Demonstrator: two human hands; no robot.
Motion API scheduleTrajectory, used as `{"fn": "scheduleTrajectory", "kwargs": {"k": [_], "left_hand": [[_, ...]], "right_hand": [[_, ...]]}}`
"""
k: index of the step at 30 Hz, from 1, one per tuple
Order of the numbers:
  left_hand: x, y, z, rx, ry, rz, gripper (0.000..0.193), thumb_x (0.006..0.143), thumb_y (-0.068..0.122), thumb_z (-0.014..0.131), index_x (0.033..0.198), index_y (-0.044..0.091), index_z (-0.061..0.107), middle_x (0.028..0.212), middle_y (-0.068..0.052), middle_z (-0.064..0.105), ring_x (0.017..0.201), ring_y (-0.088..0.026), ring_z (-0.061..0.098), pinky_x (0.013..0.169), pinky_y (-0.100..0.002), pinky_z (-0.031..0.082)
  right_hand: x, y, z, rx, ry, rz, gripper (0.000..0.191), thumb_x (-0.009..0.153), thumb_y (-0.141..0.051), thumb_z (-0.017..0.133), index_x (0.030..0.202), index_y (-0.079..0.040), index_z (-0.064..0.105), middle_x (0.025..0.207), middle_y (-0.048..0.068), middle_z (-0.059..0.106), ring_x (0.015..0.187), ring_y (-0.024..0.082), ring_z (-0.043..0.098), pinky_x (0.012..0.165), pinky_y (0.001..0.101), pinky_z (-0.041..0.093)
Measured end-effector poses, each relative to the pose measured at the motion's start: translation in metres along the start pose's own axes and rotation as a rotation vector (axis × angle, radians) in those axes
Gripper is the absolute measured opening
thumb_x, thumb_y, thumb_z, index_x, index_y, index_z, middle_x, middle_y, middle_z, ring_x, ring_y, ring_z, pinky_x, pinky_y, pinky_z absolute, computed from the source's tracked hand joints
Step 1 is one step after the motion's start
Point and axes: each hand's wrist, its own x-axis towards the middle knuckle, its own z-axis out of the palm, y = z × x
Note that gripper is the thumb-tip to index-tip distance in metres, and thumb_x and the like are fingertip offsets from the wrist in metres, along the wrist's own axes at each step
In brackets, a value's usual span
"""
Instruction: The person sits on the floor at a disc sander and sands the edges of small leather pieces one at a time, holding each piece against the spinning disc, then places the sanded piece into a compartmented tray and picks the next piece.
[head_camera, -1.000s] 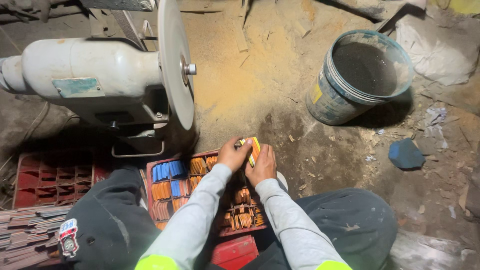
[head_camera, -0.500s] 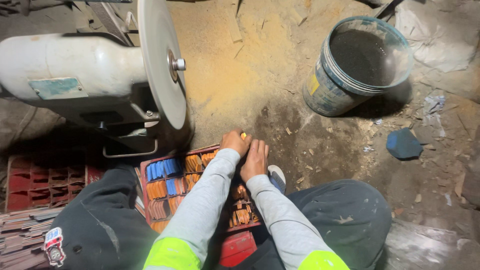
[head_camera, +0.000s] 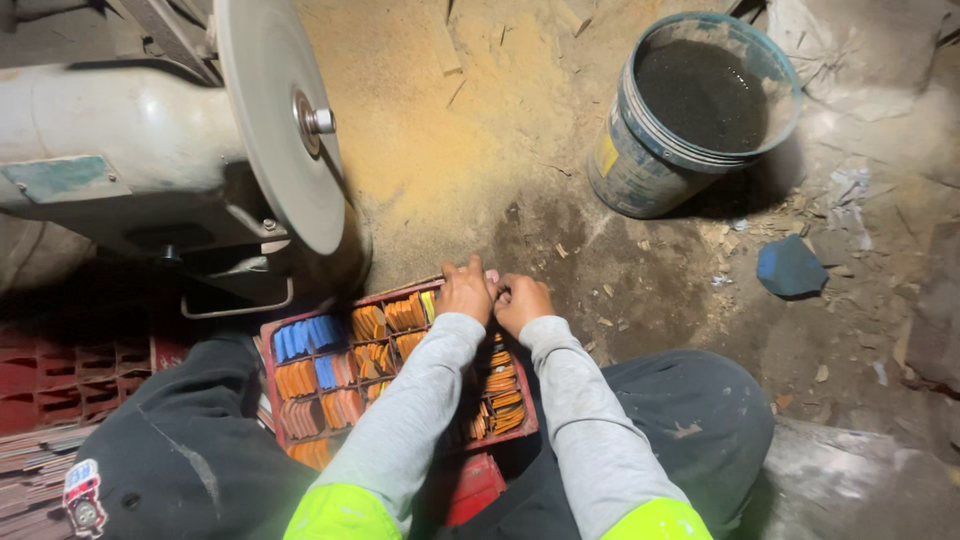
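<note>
Over the red tray (head_camera: 275, 345) of orange and blue pieces (sorted in compartments), both hands (head_camera: 495, 295) curl closed together.

We saw the left hand (head_camera: 466, 291) and right hand (head_camera: 520, 301) pressed together at mid-frame over a red compartment tray (head_camera: 275, 336) of orange and blue pieces, a grinding wheel (head_camera: 280, 120) upper left, a bucket (head_camera: 640, 165) upper right.

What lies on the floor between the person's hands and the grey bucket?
In the head view, between the hands and the grey bucket, only bare dirt floor scattered with small wood chips.
</note>
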Motion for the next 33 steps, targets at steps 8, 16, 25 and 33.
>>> {"fn": "scheduleTrajectory", "kwargs": {"k": [8,16,25,33], "left_hand": [[-0.010,0.014,0.002,0.104,-0.065,-0.158,0.082,0.088,0.035,0.074,0.153,0.018,0.027,0.136,-0.029,0.041,0.100,-0.050,0.066,0.083,-0.055,0.057],[-0.005,-0.019,-0.007,-0.149,-0.074,0.015,0.089,0.086,0.022,0.077,0.157,0.010,0.024,0.141,-0.034,0.039,0.124,-0.052,0.053,0.105,-0.053,0.044],[-0.067,-0.075,-0.020,-0.274,0.154,0.175,0.031,0.092,0.015,0.069,0.121,0.007,0.065,0.110,-0.017,0.071,0.103,-0.037,0.069,0.095,-0.045,0.054],[-0.033,-0.030,0.003,-0.307,0.300,0.434,0.025,0.088,0.009,0.073,0.113,0.004,0.071,0.099,-0.018,0.067,0.095,-0.040,0.066,0.082,-0.046,0.054]], "right_hand": [[0.009,0.011,-0.011,0.023,0.069,0.054,0.016,0.079,-0.015,0.070,0.089,-0.007,0.079,0.086,0.019,0.075,0.086,0.036,0.074,0.083,0.0421,0.058],[0.003,-0.012,-0.070,0.079,0.141,-0.009,0.024,0.085,-0.025,0.073,0.103,-0.010,0.077,0.088,0.014,0.077,0.079,0.027,0.076,0.075,0.0377,0.059],[-0.010,-0.042,-0.153,-0.102,-0.046,-0.200,0.037,0.090,-0.028,0.069,0.119,-0.005,0.071,0.095,0.020,0.076,0.082,0.033,0.075,0.075,0.0423,0.058],[-0.011,-0.022,-0.104,-0.113,-0.154,-0.197,0.040,0.087,-0.028,0.072,0.118,-0.002,0.070,0.100,0.023,0.075,0.095,0.038,0.073,0.085,0.0445,0.056]]}}
